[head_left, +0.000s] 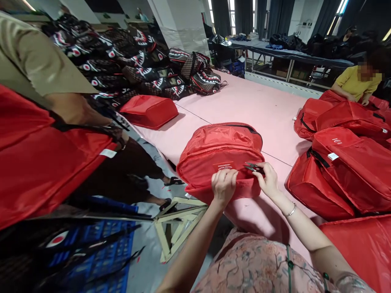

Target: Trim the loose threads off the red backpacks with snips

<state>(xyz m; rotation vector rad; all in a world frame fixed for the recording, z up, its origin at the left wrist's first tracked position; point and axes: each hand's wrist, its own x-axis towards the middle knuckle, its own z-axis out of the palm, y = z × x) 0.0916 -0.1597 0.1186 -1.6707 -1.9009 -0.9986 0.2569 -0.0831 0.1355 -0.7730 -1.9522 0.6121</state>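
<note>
In front of me a red backpack (pixel 220 140), its lining side outward, rests on the pink table near the edge. A small label with pale lettering (pixel 225 165) is sewn on its inner face. My left hand (pixel 224 185) is closed on the fabric just below that label. In my right hand (pixel 268 179) is a pair of dark thread snips (pixel 254 167), their blades pointing left toward the label. The snips are close to the red fabric; whether they touch a thread is too small to tell.
The pink table (pixel 253 97) stretches away ahead. Several red bags (pixel 351 162) are heaped at right, beside a person in yellow (pixel 351 79). Another red bag (pixel 149 110) lies far left. Dark shark-patterned backpacks (pixel 152 61) are piled behind. A co-worker (pixel 51 61) carries red fabric at left.
</note>
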